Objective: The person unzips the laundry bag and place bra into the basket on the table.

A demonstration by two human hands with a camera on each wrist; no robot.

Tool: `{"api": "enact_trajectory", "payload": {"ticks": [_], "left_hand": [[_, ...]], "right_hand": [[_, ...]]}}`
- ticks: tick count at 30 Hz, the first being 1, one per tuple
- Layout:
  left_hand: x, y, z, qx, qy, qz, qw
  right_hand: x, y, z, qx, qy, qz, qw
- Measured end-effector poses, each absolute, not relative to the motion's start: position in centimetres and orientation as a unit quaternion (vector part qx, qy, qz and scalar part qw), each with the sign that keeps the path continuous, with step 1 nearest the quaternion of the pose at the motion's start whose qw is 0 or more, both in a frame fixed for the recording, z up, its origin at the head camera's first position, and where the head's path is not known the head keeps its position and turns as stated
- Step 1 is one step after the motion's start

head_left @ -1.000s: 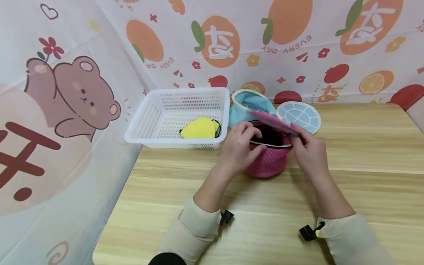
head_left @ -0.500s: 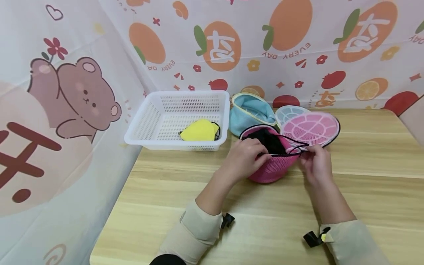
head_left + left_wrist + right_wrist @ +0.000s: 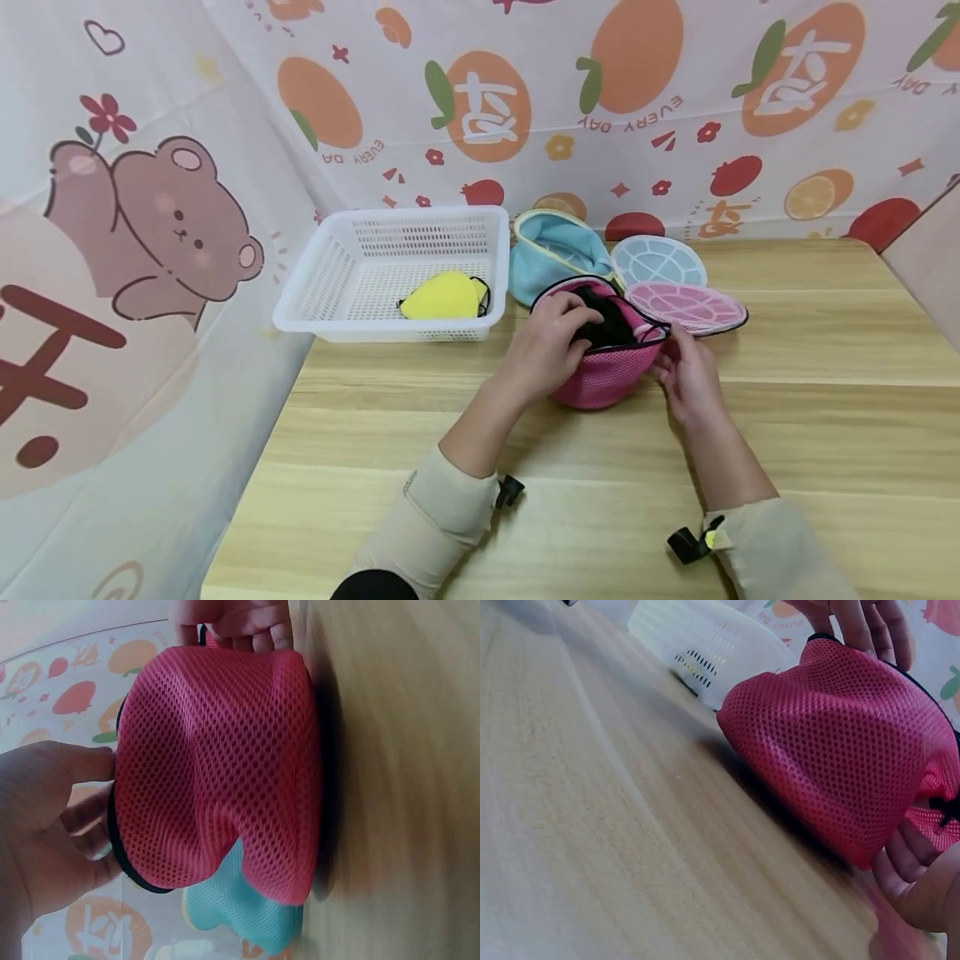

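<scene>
A pink mesh laundry bag (image 3: 606,379) stands on the table with its round lid (image 3: 686,308) unzipped and folded back to the right. Something black (image 3: 613,323) lies inside the opening. My left hand (image 3: 551,343) is at the left of the mouth, its loosely bent fingers dipping inside past the dark rim, as the left wrist view also shows. My right hand (image 3: 692,377) pinches the bag's rim close to the lid's hinge; in the right wrist view its fingers (image 3: 904,859) lie against the mesh side.
Behind the pink bag sits a light blue mesh bag (image 3: 551,271), its round lid (image 3: 660,260) lying open to the right. A white plastic basket (image 3: 352,325) at the left holds a yellow cup-shaped cloth thing (image 3: 442,296) with black cords. A printed cloth (image 3: 555,75) hangs behind the table.
The pink lid has swung from over the opening down to the right. My left fingers have moved from the rim into the mouth; my right hand stays by the hinge.
</scene>
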State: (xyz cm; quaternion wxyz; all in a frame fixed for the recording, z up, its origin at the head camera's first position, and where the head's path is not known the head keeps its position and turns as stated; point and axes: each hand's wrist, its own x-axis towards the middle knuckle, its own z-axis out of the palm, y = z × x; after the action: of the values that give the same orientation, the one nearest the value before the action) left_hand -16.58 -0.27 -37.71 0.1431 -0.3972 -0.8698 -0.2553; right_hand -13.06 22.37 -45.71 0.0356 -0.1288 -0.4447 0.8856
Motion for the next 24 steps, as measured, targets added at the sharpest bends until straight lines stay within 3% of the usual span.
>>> {"api": "enact_trajectory", "payload": {"ticks": [10, 24], "left_hand": [[-19.2, 2.0, -36.7, -0.384, -0.919, -0.081, -0.040], [-20.5, 3.0, -36.0, -0.403, -0.895, -0.008, -0.192]], "right_hand": [[-12.9, 22.5, -47.6, -0.107, -0.467, 0.874, 0.075], [-13.7, 21.9, -48.0, -0.098, -0.491, 0.862, 0.080]]}}
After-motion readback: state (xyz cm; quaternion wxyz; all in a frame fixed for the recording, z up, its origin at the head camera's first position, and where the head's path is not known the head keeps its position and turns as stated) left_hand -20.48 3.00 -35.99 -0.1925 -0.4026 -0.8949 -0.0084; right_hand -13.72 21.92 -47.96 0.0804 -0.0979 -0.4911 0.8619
